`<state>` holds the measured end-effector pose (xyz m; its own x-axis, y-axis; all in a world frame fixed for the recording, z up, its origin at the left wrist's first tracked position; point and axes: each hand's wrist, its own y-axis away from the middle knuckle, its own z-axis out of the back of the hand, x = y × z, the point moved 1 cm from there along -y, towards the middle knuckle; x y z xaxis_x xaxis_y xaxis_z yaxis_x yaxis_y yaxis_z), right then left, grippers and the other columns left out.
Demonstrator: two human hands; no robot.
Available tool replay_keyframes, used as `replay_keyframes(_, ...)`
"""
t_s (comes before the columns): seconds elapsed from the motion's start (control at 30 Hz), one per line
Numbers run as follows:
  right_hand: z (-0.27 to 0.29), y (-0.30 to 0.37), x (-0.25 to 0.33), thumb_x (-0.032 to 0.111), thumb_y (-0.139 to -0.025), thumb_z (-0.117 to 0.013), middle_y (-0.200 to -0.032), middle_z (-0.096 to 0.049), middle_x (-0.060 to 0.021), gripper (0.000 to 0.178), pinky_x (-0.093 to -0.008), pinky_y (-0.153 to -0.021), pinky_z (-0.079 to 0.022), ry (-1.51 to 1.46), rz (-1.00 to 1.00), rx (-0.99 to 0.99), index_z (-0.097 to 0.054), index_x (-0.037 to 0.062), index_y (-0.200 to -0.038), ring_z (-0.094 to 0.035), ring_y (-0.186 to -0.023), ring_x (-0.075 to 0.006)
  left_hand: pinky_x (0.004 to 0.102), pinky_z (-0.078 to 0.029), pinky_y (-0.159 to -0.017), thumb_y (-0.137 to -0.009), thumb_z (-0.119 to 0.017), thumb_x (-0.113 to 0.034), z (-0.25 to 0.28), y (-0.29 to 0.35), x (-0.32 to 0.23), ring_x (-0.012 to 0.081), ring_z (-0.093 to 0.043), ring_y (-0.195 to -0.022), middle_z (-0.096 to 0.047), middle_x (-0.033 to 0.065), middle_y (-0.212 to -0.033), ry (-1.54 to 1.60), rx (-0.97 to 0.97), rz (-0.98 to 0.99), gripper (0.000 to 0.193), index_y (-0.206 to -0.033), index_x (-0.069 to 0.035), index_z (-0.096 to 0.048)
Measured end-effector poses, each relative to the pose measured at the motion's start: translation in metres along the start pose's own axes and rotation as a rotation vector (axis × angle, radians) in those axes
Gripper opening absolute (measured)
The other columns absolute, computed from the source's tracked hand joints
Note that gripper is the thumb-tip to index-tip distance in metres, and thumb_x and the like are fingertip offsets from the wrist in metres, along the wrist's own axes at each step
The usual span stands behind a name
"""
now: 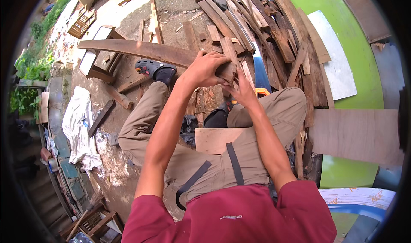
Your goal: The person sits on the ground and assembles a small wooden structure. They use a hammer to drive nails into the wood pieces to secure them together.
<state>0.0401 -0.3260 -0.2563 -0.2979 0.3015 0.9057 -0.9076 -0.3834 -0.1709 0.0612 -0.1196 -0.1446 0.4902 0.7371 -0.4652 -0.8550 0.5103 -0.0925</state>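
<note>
A long brown wooden plank (141,48) reaches in from the left and passes behind my left hand (206,70). That hand is wrapped over a squared wooden end (227,72), which looks like the end of this plank, though my fingers hide the join. From below and the right, my right hand (242,87) grips the same end, with its fingers partly hidden. Just right of it lies a handsaw (260,74) with a blue blade and an orange handle. Under my forearms, a pale board (216,140) lies between my legs.
Piled wooden strips (274,37) lie ahead on the right. Beyond them are a green sheet (359,59), a white panel (334,54) and a plywood piece (355,134). On the left are a small wooden frame (102,71) and a white cloth (81,127).
</note>
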Motion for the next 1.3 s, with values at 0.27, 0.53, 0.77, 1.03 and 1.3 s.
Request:
replay_keyframes(0.27,0.001,-0.01,0.006,0.03,-0.091,-0.081,-0.129,-0.061,-0.0322,0.078,-0.0495,-0.1,-0.05,0.056,0.052,-0.026,-0.04,-0.0072,-0.146,-0.061,-0.122,-0.0474,0.0472,-0.036,-0.112,-0.067,-0.091,-0.031,0.008,-0.005,0.001,0.03,-0.057,-0.13,-0.066,0.0128,-0.133,-0.014,-0.004,-0.025,0.079,-0.137,-0.008,-0.062)
replay_keyframes(0.53,-0.005,-0.011,-0.006,0.032,-0.091,-0.08,-0.13,-0.06,-0.0332,0.08,-0.0508,-0.099,-0.05,0.054,0.095,-0.055,-0.038,-0.0072,-0.146,-0.061,-0.121,-0.0495,0.049,-0.035,-0.113,-0.066,-0.09,-0.033,-0.002,-0.005,0.002,0.0314,-0.055,-0.13,-0.064,0.0124,-0.135,-0.059,-0.014,-0.047,0.082,-0.139,-0.008,-0.061)
replay_keyframes(0.77,-0.004,-0.019,0.012,0.019,-0.089,-0.083,-0.13,-0.064,-0.0257,0.077,-0.0445,-0.104,-0.05,0.066,0.014,-0.043,-0.037,-0.0056,-0.145,-0.064,-0.122,-0.0381,0.0525,-0.027,-0.124,-0.063,-0.094,-0.032,0.002,-0.007,0.026,0.0321,-0.046,-0.143,-0.056,0.0137,-0.147,0.067,-0.043,-0.064,0.103,-0.153,-0.013,-0.048)
replay_keyframes(1.03,-0.007,-0.023,0.002,0.02,-0.092,-0.081,-0.125,-0.065,-0.0239,0.07,-0.0429,-0.099,-0.053,0.089,-0.039,-0.063,-0.038,-0.0041,-0.141,-0.065,-0.121,-0.0352,0.0495,-0.034,-0.116,-0.066,-0.083,-0.005,0.003,-0.001,0.045,0.0278,-0.053,-0.135,-0.061,0.006,-0.135,-0.283,-0.028,0.038,0.083,-0.143,-0.017,-0.054)
replay_keyframes(1.3,-0.005,-0.029,-0.002,0.019,-0.089,-0.082,-0.127,-0.064,-0.0282,0.072,-0.0474,-0.096,-0.054,0.063,0.076,-0.086,-0.038,-0.0029,-0.142,-0.064,-0.12,-0.043,0.0466,-0.037,-0.111,-0.065,-0.085,-0.009,0.007,-0.005,0.042,0.027,-0.057,-0.128,-0.064,0.0059,-0.129,-0.288,-0.079,0.053,0.084,-0.143,-0.02,-0.057)
